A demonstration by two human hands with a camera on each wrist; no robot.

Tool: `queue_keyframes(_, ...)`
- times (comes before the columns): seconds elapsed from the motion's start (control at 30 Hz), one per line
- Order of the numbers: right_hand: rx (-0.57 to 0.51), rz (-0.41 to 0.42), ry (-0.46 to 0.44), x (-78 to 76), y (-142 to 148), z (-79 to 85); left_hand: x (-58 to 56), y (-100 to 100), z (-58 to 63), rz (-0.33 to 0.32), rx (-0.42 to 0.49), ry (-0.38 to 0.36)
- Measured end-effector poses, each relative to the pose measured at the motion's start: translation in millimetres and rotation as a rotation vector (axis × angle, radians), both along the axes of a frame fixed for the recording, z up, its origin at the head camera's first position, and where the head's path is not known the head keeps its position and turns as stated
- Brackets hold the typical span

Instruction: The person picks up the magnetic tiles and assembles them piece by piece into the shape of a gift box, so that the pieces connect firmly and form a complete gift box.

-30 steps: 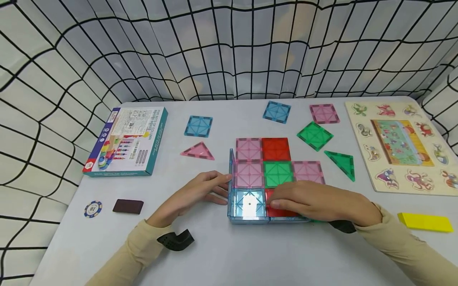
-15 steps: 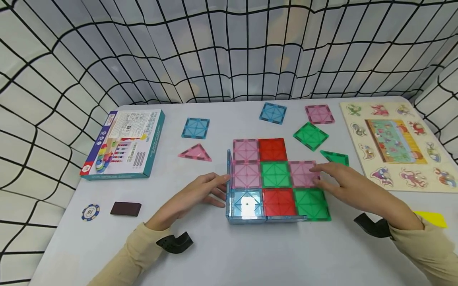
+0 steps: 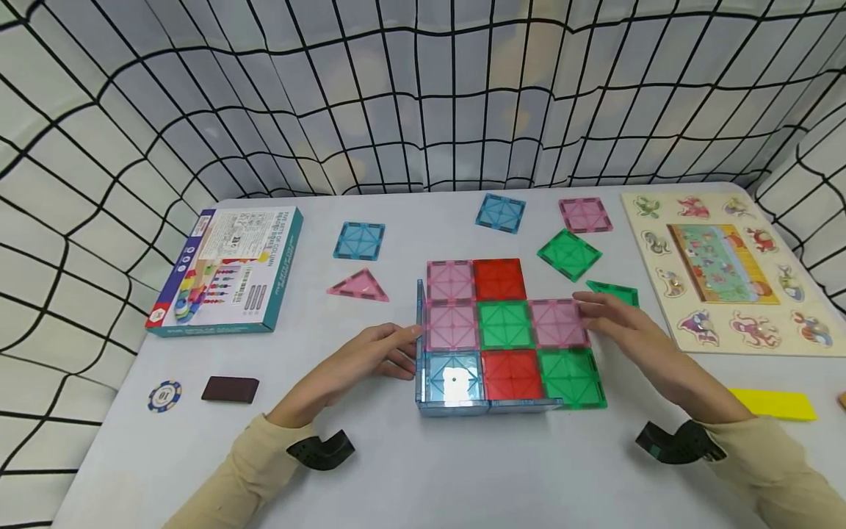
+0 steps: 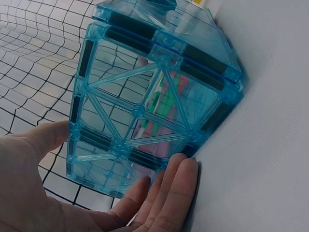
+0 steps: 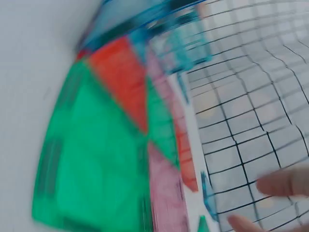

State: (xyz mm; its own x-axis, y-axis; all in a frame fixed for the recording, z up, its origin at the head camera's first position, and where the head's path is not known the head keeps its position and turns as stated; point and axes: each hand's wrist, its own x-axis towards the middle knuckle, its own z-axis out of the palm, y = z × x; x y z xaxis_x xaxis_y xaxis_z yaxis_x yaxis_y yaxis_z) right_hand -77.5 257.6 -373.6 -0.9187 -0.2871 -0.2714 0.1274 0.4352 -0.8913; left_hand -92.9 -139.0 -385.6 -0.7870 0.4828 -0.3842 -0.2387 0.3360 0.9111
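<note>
Magnetic tiles lie joined flat in a block: pink tiles, red tiles, a green middle tile, a green corner tile and a pink right-hand tile. Upright blue tiles form low walls along its left and front, with a shiny blue patch in that corner. My left hand touches the left wall, thumb near its upper edge and fingers fairly straight against the outside. At the pink right-hand tile's edge is my right hand, its fingers extended; contact cannot be made out. The right wrist view is blurred.
Behind the block lie loose blue tiles, a pink triangle, a green tile and a green triangle. A box, brown block and chip are left. Right are a picture board and yellow block.
My right hand has come off the front red and green tiles, uncovering them, and moved back and right to the pink tile's edge. My left hand stays at the blue wall.
</note>
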Motion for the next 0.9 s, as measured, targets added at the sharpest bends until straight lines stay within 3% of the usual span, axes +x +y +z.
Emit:
queue_keyframes(0.17, -0.238, -0.102, -0.129, -8.5, 12.9, -7.3, 0.3, -2.3, -0.8, -0.002, -0.010, 0.006)
queue_keyframes(0.33, -0.317, -0.086, -0.156, -12.2, 24.9, -11.7, -0.6, -3.1, -1.5, -0.004, -0.003, 0.003)
queue_keyframes(0.5, -0.243, 0.005, -0.150, -13.5, 25.7, -8.8, -1.6, -3.2, -2.2, -0.005, -0.007, -0.003)
queue_keyframes(0.77, 0.032, 0.124, -0.033, -7.5, -3.0, 6.5, -1.9, -2.8, -2.3, -0.007, -0.015, 0.001)
queue_keyframes(0.9, 0.063, 0.150, -0.006, -6.0, -13.3, 12.5, -2.0, -2.1, -1.8, -0.007, -0.011, -0.002)
